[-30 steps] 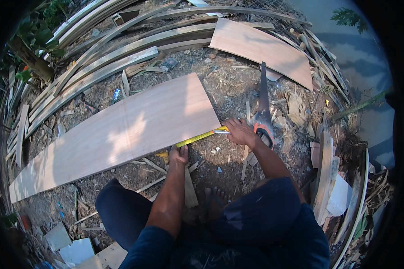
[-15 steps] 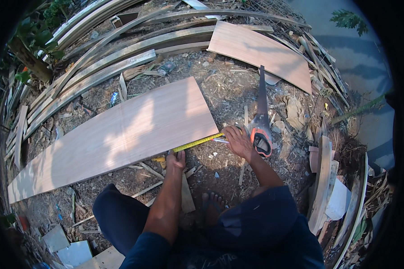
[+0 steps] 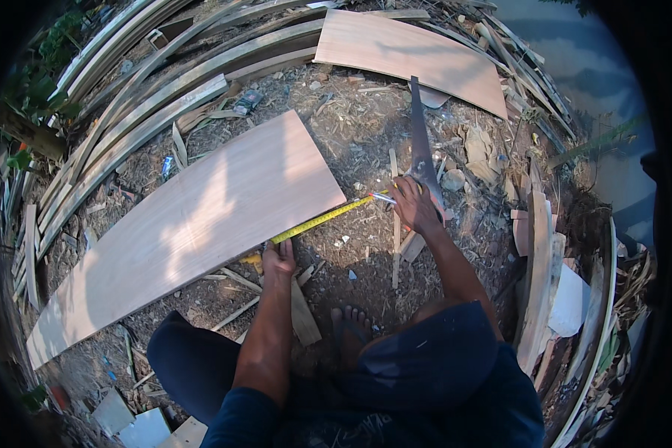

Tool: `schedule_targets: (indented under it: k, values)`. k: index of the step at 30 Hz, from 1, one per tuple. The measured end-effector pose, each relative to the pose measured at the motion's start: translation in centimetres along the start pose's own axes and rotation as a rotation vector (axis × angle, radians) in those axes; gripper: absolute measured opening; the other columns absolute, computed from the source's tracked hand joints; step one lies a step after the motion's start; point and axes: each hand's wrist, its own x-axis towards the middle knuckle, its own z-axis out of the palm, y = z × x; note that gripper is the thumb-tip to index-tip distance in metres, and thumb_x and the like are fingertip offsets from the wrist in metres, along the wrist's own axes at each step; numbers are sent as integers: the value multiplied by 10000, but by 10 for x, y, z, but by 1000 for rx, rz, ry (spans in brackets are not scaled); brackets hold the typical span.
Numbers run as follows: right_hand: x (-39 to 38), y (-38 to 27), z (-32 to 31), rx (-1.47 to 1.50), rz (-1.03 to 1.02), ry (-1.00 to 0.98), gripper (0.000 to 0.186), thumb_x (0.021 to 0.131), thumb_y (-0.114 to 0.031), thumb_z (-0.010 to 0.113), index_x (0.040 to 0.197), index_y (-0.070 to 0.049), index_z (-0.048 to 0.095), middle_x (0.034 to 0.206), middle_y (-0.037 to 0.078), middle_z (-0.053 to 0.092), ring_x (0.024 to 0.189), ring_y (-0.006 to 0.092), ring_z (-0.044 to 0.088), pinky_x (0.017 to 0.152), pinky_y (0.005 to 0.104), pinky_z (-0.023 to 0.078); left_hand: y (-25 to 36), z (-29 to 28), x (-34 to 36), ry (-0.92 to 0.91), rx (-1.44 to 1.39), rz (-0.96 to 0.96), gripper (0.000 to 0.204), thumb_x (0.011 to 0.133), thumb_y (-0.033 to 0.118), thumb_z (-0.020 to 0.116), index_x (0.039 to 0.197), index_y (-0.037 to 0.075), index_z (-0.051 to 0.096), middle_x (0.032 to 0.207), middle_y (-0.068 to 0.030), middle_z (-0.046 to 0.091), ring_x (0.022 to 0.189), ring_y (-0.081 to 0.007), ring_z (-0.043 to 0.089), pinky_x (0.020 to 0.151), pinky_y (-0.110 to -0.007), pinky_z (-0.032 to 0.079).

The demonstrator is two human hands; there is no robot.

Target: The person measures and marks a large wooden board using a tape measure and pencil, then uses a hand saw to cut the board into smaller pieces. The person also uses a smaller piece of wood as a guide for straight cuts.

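A long pale plywood board [image 3: 201,209] lies across the ground in front of me. A yellow tape measure [image 3: 317,219] runs along its near edge and past its right corner. My left hand [image 3: 278,257] pinches the tape at that edge, beside something yellow [image 3: 252,260] partly under the board. My right hand [image 3: 414,205] grips the tape's right end along with a slim silver pen or pencil [image 3: 383,197]. Just beyond that hand, a handsaw [image 3: 419,127] lies with its blade pointing away and its orange handle mostly hidden by my hand.
A second plywood piece [image 3: 411,60] lies at the top right. Long timber strips [image 3: 127,134] are piled along the far left. More planks [image 3: 537,284] and a white offcut [image 3: 567,299] lie to my right, near grey paving [image 3: 571,67]. A plant [image 3: 45,97] stands at upper left.
My right hand has moved up and right, away from the board's corner onto the saw handle's area, and more tape now shows past the corner. The view has shifted slightly.
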Motion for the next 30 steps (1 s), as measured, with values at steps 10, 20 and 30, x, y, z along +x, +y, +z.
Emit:
schedule_targets:
  k: [10, 20, 30]
  values:
    - [13, 2, 2, -23, -11, 52, 470, 945, -201, 556, 1396, -130, 448, 1423, 88, 391, 1377, 267, 318, 1062, 597, 290, 0, -4, 8, -20, -12, 3, 338, 1065, 298, 374, 1268, 93, 550, 1258, -59, 610, 1144, -227, 606, 888, -349, 585]
    - [13, 4, -1, 18, -36, 42, 474, 941, -188, 558, 1398, -126, 446, 1415, 98, 405, 1376, 273, 320, 1049, 589, 289, 0, -3, 8, -9, -17, 4, 325, 1068, 276, 363, 1259, 86, 545, 1265, -64, 602, 1165, -225, 592, 941, -344, 553]
    - [14, 4, -2, 21, -16, -11, 473, 946, -175, 551, 1404, -122, 441, 1434, 93, 391, 1392, 260, 303, 1075, 589, 262, -1, -2, 6, -7, -23, 2, 335, 1065, 288, 370, 1261, 77, 543, 1280, -74, 592, 1179, -238, 587, 965, -377, 550]
